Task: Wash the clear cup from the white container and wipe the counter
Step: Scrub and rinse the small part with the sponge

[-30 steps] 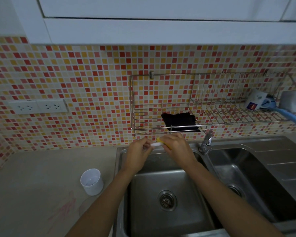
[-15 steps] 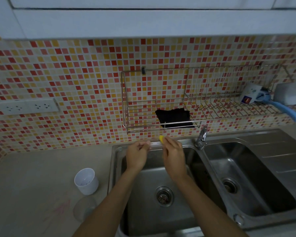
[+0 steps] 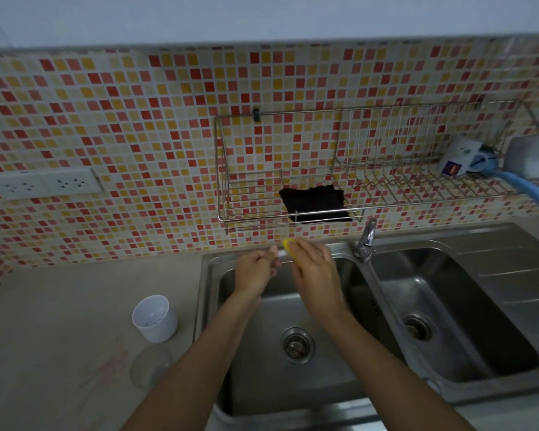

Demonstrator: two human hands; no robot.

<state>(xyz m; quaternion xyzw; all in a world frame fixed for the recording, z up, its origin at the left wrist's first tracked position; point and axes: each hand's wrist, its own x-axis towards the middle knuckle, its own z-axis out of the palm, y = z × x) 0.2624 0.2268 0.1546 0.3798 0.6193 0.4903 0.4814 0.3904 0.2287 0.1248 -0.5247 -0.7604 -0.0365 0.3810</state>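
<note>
Counter runs along the left, pale and matte, with a faint pink smear near its front edge. Double sink is set into its right part; both basins look dry, and the tap stands at the back rim between them. Wire rack hangs on the tiled wall above, carrying a black cloth.

White container stands upright on the counter, just beside the sink's left rim. Cup sits in front of it, nearer the counter's front edge, apart from the container, apparently upright; outline is faint and hard to read.

Both hands are over the back rim of the left basin. Left hand pinches a small white piece between curled fingers. Right hand is closed around a yellow thing, perhaps a sponge; only its tip shows.

Judgement on the cup: likely thin plastic, light, empty, flexing under a hard squeeze and slippery once soapy. Best taken around the side wall with thumb opposite fingers, or thumb inside the rim; a light hold suffices. It could tip or skid if nudged.
</note>
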